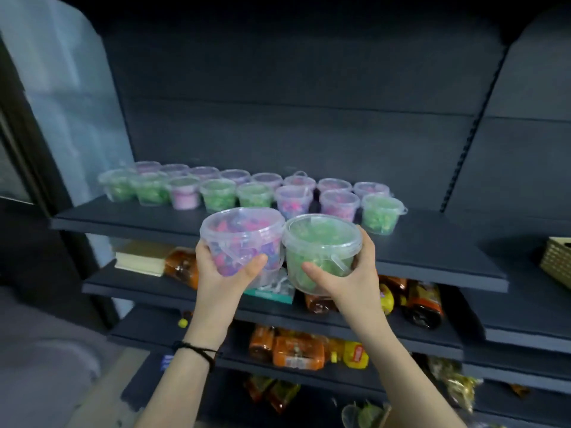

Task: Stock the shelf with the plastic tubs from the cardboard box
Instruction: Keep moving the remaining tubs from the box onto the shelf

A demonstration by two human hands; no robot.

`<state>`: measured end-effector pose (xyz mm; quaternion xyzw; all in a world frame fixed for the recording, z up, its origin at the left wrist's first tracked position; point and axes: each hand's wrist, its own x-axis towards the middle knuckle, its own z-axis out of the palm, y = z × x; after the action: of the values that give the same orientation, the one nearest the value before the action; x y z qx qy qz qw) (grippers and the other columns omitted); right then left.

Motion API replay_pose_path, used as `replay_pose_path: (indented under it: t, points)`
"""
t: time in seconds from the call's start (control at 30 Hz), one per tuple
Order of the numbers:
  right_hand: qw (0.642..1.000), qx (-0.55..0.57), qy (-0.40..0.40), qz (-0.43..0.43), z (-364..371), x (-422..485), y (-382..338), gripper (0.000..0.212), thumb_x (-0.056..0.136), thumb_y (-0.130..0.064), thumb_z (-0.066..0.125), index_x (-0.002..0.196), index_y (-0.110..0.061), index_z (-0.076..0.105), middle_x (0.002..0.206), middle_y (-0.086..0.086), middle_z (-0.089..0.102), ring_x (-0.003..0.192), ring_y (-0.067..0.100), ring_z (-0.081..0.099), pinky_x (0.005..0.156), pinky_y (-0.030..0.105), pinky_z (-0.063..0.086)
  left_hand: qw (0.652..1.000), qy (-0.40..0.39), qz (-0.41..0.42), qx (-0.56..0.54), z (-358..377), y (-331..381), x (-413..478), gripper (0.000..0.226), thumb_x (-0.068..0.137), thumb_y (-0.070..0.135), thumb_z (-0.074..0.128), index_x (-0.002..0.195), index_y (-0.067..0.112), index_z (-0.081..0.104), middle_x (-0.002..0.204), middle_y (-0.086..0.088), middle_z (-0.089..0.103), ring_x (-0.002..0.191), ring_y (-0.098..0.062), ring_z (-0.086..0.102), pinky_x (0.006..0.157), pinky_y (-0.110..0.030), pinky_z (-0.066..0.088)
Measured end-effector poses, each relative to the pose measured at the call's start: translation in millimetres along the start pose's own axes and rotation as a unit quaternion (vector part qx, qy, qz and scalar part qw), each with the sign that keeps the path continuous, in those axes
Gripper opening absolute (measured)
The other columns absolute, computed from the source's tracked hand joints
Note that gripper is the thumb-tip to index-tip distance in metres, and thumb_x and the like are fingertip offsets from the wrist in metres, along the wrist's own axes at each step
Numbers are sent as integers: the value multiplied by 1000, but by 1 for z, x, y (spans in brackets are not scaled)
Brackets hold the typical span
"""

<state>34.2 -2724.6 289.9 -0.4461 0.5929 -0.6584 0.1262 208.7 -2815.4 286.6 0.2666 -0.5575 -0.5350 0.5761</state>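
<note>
- Fingers [258,262] of the left hand [222,276] clasped round the pink-and-purple tub [244,239]: thumb pressed on its near wall, the rest curled round its left side and mostly hidden behind it.
- Black band [197,350] round that wrist.
- Held upright above the near edge of the top shelf [432,251], left of the green tub [321,251]; lid up, long axis near vertical, top tipped slightly toward the camera.
- Clear handle hanging down the near wall, just above the thumb.
- Rims of the two held tubs side by side, apparently touching.
- Green tub likewise upright, lid up, axis vertical, handle down against the near wall.
- Gripped by the right hand [349,273]: thumb low on the near wall, fingers [366,242] wrapped round the right side, palm under the lower right edge.
- Farther back on the same shelf, two rows of stocked tubs [247,189] running left to right, all upright with lids on; green and pink mixed in the near row, pinkish in the far row.
- On the lower shelves, from the left: pale books [139,257], a teal box [268,293] just below the held tubs, orange packets [293,350].
- Far right, on the neighbouring shelf: a woven basket [556,261], partly cut off.
</note>
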Motion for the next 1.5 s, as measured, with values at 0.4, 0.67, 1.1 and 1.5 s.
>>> replay_pose_path:
  t: [0.4, 0.67, 1.1, 1.5]
  points:
    - [998, 18, -61, 8, 184, 39, -14, 110, 48, -53, 85, 141, -31, 31, 132, -16, 48, 121, 4, 50, 100, 39, 49, 994, 74, -5, 83, -151, 20, 94, 114, 39, 45, 86, 137, 26, 31, 130, 10, 49, 116, -1, 51, 87, -18, 47]
    - [993, 54, -100, 40, 304, 100, 28, 108, 49, -48, 88, 138, -36, 28, 127, -23, 47, 112, -9, 51, 91, 16, 47, 983, 136, 14, 121, -227, -19, 195, 108, 44, 35, 87, 136, 17, 36, 131, 2, 50, 117, -10, 54, 92, -27, 49]
    - [995, 11, -77, 64, 473, 160, 75, 103, 44, -45, 90, 129, -31, 32, 119, -21, 48, 110, -2, 51, 88, 12, 44, 975, 170, -21, 141, -368, -91, 331, 87, 59, 7, 89, 132, 10, 41, 128, -6, 53, 116, -20, 55, 92, -37, 51]
    - [988, -116, -20, 98, 566, 168, 91, 117, 43, -63, 82, 138, -36, 19, 133, -15, 44, 120, 0, 45, 94, 18, 40, 988, 59, 4, 145, -427, -127, 417, 85, 44, 34, 95, 112, 38, 43, 116, 17, 51, 106, 10, 54, 81, -6, 45]
